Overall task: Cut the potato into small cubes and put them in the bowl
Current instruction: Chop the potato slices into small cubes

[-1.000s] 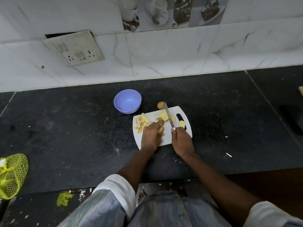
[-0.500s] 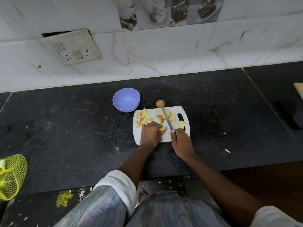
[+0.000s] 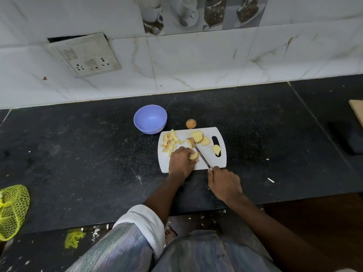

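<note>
On white board [image 3: 220, 160], pale potato rounds [image 3: 198, 136]

Left hand [image 3: 181, 160] lies palm down, fingers curled in a grip. Right hand [image 3: 224, 183] is closed in a fist, forearm angled back.

Non-task: black speckled countertop [image 3: 78, 154], white marble-look wall tiles [image 3: 196, 61] with a tilted, loose switch/socket plate [image 3: 84, 54], printed cup-and-dessert tile strip [image 3: 196, 14] up top, yellow mesh bag [image 3: 11, 211] at left edge, wooden edge [image 3: 357, 112] far right.
</note>
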